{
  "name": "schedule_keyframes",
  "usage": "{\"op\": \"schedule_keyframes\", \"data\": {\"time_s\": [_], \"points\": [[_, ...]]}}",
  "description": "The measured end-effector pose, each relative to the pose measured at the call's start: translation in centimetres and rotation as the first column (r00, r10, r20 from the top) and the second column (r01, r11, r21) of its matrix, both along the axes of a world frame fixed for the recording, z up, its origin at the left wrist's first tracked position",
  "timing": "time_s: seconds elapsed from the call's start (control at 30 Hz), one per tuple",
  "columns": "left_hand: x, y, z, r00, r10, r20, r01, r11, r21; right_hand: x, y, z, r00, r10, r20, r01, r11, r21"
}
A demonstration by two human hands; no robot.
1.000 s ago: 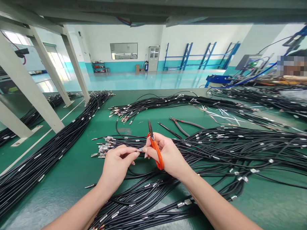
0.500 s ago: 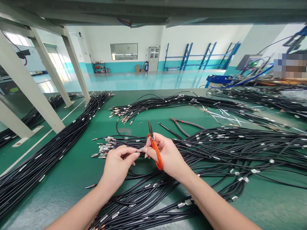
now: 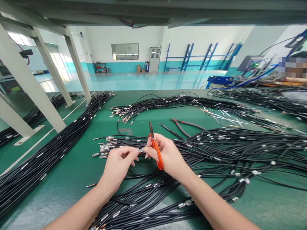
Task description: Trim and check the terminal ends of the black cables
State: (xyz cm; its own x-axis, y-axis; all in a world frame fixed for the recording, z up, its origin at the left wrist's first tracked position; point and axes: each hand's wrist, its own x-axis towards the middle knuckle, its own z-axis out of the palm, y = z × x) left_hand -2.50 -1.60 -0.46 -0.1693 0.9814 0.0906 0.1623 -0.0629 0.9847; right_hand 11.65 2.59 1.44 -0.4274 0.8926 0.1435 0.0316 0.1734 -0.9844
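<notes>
My left hand [image 3: 119, 164] is closed in a pinch on a small metal cable terminal [image 3: 141, 150], in front of the middle wire bundle. Most of that terminal is hidden by fingertips. My right hand [image 3: 170, 156] wraps round a pair of orange-handled scissors [image 3: 159, 158], whose dark blades point up and away from me. Its thumb and forefinger also meet at the terminal's right side. Just left of my hands lie the metal-tipped ends of the black cables [image 3: 105, 147]; the rest of that bundle runs off to the right.
Grey-handled cutting pliers [image 3: 185, 124] and a black pen [image 3: 170, 131] lie beyond my hands on the green table [image 3: 143, 123]. More cable bundles [image 3: 74, 130] lie at left, back and front. White frame legs [image 3: 45, 84] stand at left. A co-worker is at far right.
Hands, scissors and terminal stay almost where they were, with only slight finger movement at the pinch. The whole view has shifted a few pixels.
</notes>
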Motion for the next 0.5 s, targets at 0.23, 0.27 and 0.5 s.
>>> {"op": "schedule_keyframes", "data": {"time_s": [0.23,0.27,0.5], "points": [[0.07,-0.03,0.10,1.000,0.002,0.013,-0.002,1.000,-0.011,-0.06,0.18,0.06,1.000,0.010,-0.030,-0.010,1.000,-0.022],[0.06,-0.04,0.09,1.000,0.000,0.014,0.000,1.000,-0.011,-0.05,0.23,-0.01,0.999,0.014,-0.038,-0.015,1.000,-0.027],[0.02,-0.19,0.12,1.000,0.002,-0.001,-0.002,1.000,-0.008,0.13,0.57,-0.63,0.995,0.038,-0.090,-0.044,0.997,-0.058]]}}
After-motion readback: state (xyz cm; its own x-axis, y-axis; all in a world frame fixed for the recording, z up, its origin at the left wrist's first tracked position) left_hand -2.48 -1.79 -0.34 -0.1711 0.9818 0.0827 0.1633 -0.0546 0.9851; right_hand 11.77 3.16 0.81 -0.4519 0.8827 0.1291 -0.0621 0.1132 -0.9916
